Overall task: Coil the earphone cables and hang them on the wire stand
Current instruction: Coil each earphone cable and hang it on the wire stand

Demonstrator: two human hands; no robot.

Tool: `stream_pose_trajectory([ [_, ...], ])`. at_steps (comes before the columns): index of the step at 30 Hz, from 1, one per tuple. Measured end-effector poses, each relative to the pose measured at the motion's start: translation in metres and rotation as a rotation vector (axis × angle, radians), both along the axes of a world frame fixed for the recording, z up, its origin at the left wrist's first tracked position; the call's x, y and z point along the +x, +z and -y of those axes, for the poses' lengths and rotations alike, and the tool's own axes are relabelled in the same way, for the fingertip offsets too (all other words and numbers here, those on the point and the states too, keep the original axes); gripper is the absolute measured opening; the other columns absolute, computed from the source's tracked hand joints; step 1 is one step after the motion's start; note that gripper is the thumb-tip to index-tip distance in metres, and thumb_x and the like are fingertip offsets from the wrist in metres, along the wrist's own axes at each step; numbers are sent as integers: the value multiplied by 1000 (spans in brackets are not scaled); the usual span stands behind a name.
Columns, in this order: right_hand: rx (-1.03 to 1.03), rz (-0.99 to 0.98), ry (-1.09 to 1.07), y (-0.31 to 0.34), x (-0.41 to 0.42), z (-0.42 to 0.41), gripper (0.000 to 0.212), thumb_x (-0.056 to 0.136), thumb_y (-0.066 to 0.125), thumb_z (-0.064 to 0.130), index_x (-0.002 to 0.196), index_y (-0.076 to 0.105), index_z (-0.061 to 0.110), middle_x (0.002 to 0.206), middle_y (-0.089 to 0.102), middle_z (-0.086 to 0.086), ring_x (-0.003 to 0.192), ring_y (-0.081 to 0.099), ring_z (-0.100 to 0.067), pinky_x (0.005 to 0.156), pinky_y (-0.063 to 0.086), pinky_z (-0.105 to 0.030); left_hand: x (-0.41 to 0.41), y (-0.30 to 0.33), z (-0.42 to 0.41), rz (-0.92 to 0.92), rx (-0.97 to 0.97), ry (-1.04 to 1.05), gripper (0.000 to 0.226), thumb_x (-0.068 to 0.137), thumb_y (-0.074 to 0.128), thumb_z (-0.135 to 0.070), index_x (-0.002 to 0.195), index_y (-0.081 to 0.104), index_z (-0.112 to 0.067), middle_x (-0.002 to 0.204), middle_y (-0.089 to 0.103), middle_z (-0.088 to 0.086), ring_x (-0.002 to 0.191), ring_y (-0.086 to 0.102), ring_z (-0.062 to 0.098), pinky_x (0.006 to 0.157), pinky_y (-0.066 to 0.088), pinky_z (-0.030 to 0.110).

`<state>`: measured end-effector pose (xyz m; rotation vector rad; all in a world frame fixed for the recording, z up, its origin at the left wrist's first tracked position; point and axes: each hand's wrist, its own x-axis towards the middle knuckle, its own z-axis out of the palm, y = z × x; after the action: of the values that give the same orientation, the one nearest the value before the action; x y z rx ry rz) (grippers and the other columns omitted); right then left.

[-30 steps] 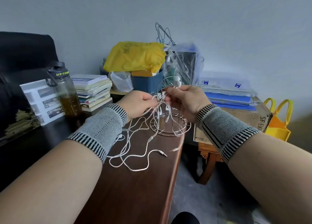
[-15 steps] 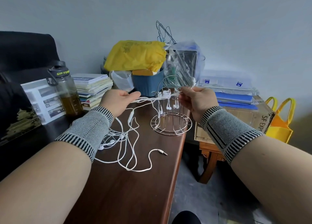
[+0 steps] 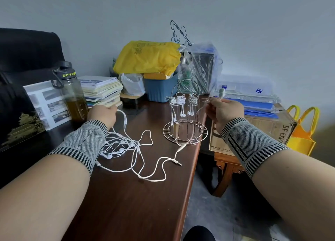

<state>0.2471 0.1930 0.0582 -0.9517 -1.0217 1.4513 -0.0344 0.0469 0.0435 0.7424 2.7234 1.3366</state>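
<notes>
The person's hands are sitting well apart on either side of the wire stand [image 3: 185, 126], which is standing upright near the right edge of the brown table [image 3: 126, 204]. The left hand [image 3: 103, 114] is gripping a white earphone cable [image 3: 125, 121] that is trailing down into a loose tangle of cables [image 3: 126, 150] lying on the table. The right hand [image 3: 224, 112] is pinching an earbud [image 3: 221, 92], which is sticking up above its fingers. Three coiled earphones [image 3: 183, 101] are hanging on the stand's upper hooks.

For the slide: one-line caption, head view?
Hands stretch an earphone cable beside the wire stand holding coiled sets.
</notes>
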Motion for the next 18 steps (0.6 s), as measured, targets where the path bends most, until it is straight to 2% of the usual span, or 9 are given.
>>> stream_pose_trajectory([
  [3,17,-79,88,3,-7,11,14,87,64,1,74,61,1,69,65,-10,57,64,-17,67,59,-33,-3,-6,0,-87,-288,-40,45,94,47,-35,97,64,6,94,66,21,70,57,31,55,42,31],
  [6,52,-122,158,6,-16,18,14,89,62,0,75,60,1,55,64,-6,48,62,-13,59,59,-28,14,-3,0,-178,-396,-28,35,91,55,-36,85,67,-4,78,60,11,61,50,23,48,32,27],
  [8,68,-154,205,10,-19,22,11,89,62,1,79,59,0,53,64,-5,50,62,-13,57,58,-27,28,3,-4,-278,-317,-37,27,90,57,-31,71,65,-12,72,60,7,65,54,27,53,36,25],
  [9,72,-175,230,12,-20,23,9,89,63,2,81,59,0,55,64,-6,51,63,-13,56,58,-27,37,8,-6,-335,-243,-78,23,90,56,-26,70,65,-17,76,62,5,71,56,28,59,40,26],
  [11,71,-222,287,17,-20,24,7,89,63,3,85,59,-1,58,63,-8,52,62,-14,54,58,-25,55,18,-11,-361,-47,-206,18,91,55,-16,89,71,-25,96,67,0,91,60,26,77,44,27],
  [12,69,-250,319,20,-19,25,6,90,62,3,88,59,-1,59,63,-8,52,62,-13,52,57,-24,63,23,-15,-329,37,-280,22,91,55,-13,100,72,-23,106,68,-2,99,61,22,84,44,26],
  [14,71,-305,379,27,-19,26,5,91,60,4,90,58,-1,57,62,-6,50,60,-12,50,55,-21,79,28,-23,-213,120,-429,25,91,56,-8,106,70,-20,113,68,-4,105,61,15,92,45,25],
  [16,77,-341,419,33,-17,28,6,92,59,5,87,58,1,54,61,-4,48,58,-10,49,54,-19,92,28,-32,-48,123,-550,28,89,57,-8,112,67,-21,116,68,-1,108,61,15,98,49,33],
  [18,86,-362,448,38,-14,29,8,92,59,6,85,59,2,54,60,-2,48,58,-9,49,53,-18,102,27,-36,131,50,-638,40,88,57,-9,126,60,-19,121,65,2,110,61,17,93,53,38],
])
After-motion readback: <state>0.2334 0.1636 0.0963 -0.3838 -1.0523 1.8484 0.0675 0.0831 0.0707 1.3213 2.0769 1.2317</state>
